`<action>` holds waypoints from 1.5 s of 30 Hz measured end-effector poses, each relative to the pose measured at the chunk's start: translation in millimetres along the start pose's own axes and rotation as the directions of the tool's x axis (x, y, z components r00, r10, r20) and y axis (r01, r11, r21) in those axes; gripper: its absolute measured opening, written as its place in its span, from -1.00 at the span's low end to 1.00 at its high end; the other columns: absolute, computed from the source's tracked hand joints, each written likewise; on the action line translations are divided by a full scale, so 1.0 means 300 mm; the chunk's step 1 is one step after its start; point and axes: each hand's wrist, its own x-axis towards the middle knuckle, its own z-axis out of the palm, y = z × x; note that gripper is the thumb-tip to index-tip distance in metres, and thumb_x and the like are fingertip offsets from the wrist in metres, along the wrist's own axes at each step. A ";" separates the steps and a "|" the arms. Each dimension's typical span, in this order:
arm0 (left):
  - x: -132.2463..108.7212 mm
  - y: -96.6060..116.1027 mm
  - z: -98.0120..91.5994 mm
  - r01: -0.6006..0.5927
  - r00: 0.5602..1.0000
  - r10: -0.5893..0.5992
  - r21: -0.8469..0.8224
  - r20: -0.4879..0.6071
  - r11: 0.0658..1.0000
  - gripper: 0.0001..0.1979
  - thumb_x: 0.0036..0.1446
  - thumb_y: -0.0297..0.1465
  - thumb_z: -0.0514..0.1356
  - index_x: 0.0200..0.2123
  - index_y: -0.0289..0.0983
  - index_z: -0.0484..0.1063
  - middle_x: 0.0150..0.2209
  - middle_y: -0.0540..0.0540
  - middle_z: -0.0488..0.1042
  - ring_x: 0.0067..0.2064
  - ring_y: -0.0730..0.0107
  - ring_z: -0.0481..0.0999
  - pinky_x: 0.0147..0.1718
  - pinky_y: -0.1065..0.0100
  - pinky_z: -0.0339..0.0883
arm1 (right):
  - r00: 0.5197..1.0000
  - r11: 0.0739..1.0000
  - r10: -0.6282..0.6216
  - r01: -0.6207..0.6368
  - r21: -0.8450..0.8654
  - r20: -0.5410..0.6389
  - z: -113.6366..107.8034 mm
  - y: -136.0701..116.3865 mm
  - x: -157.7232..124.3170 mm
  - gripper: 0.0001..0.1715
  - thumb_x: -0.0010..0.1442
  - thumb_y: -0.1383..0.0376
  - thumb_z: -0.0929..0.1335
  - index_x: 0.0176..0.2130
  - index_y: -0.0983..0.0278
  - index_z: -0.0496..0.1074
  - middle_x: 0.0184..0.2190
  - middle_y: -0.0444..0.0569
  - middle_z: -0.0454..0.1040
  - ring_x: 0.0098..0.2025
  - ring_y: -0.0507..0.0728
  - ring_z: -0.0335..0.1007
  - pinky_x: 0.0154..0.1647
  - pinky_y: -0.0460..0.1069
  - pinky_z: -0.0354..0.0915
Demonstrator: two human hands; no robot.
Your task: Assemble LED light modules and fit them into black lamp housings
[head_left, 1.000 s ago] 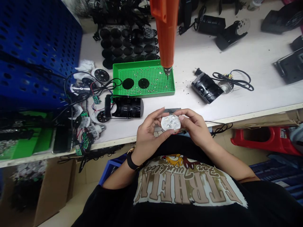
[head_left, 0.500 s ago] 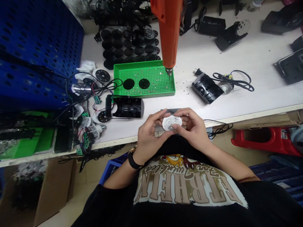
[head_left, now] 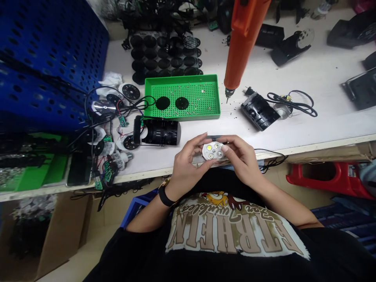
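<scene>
Both my hands hold a round white LED board (head_left: pixel 214 151) with several small lamps on its face, one of them yellow. My left hand (head_left: pixel 190 158) grips its left edge between thumb and fingers. On the other side, my right hand (head_left: pixel 242 156) pinches the right edge, the thumb lying on the face. The board is just over the bench's front edge, and a dark part behind it is mostly hidden. To the left lies a black cylindrical housing (head_left: pixel 161 132). An orange electric screwdriver (head_left: pixel 239 51) hangs beyond my hands, its bit pointing down.
A green perforated tray (head_left: pixel 205 114) holds loose screws and two black discs. Black cups (head_left: pixel 164 62) stand in rows behind it. An open black housing (head_left: pixel 260 111) with a cable lies to the right. Wired boards (head_left: pixel 107 170) crowd the left, beside a blue crate (head_left: pixel 58 51).
The LED board's visible face has changed, now showing lamps and a yellow spot. My right thumb has shifted to its right side. The screwdriver has swung to the right, away from the tray.
</scene>
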 end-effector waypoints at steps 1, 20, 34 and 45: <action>0.001 -0.002 -0.001 0.001 1.000 -0.001 -0.007 -0.004 1.000 -0.29 0.07 -0.38 0.51 0.27 -0.16 0.39 0.10 -0.19 0.62 0.14 0.19 0.62 0.05 0.22 0.56 | 1.000 1.000 -0.008 0.008 -0.011 0.003 -0.004 -0.003 0.001 -0.77 0.42 0.18 0.33 -0.01 0.19 0.52 -0.09 -0.02 0.57 -0.16 0.08 0.49 -0.16 0.04 0.40; 0.009 0.017 -0.003 0.129 0.987 -0.143 -0.164 -0.079 0.978 -0.26 -0.07 -0.37 0.59 0.18 -0.25 0.45 -0.08 -0.15 0.67 -0.11 0.34 0.66 -0.22 0.39 0.54 | 0.967 0.898 0.216 -0.252 0.361 0.136 0.002 -0.009 0.008 -0.73 0.28 0.13 0.46 -0.04 0.13 0.58 -0.16 -0.11 0.62 -0.30 0.06 0.57 -0.17 0.08 0.58; 0.016 0.015 -0.015 0.208 0.975 -0.221 -0.304 -0.009 0.930 -0.35 -0.02 -0.34 0.57 0.13 -0.22 0.46 -0.07 -0.16 0.66 -0.11 0.32 0.68 -0.15 0.33 0.61 | 0.922 0.780 0.316 -0.388 0.491 0.226 0.000 0.000 -0.004 -0.63 0.19 0.11 0.52 0.00 0.09 0.56 -0.25 -0.14 0.66 -0.32 0.09 0.61 -0.08 0.12 0.62; 0.019 -0.060 0.001 0.042 0.999 -0.040 -0.169 0.011 0.985 -0.39 0.09 -0.42 0.51 0.19 -0.13 0.47 0.13 -0.16 0.60 0.00 0.30 0.65 -0.02 0.28 0.56 | 0.993 0.993 0.081 -0.088 0.077 0.081 -0.024 -0.002 0.009 -0.73 0.30 0.25 0.42 0.01 0.11 0.56 0.14 0.00 0.50 -0.14 0.09 0.49 -0.13 0.06 0.48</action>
